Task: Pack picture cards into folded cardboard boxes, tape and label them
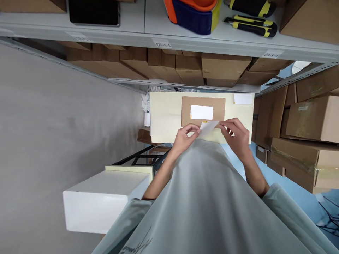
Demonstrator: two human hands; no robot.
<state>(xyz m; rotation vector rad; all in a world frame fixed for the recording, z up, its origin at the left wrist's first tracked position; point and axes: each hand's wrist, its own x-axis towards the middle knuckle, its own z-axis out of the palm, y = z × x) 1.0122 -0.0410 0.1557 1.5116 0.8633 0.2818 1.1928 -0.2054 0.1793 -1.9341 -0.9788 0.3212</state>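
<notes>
Between my two hands, close to my body, a white label (208, 129) with a small yellow mark is stretched out at a tilt. My left hand (186, 136) pinches its left end, and my right hand (235, 135) pinches its right end. Just beyond lies a flat brown cardboard box (203, 101) with another white label (201, 112) on its top. The box rests on a pale cream tabletop (165, 118). A further white label (242, 99) lies at the table's far right corner.
A grey shelf (132, 30) above the table carries a phone (94, 13), an orange and blue tape dispenser (194, 16) and utility knives (253, 26). Below it stand several cardboard boxes (226, 67). More cartons (304, 155) are stacked at right; a white box (97, 208) stands lower left.
</notes>
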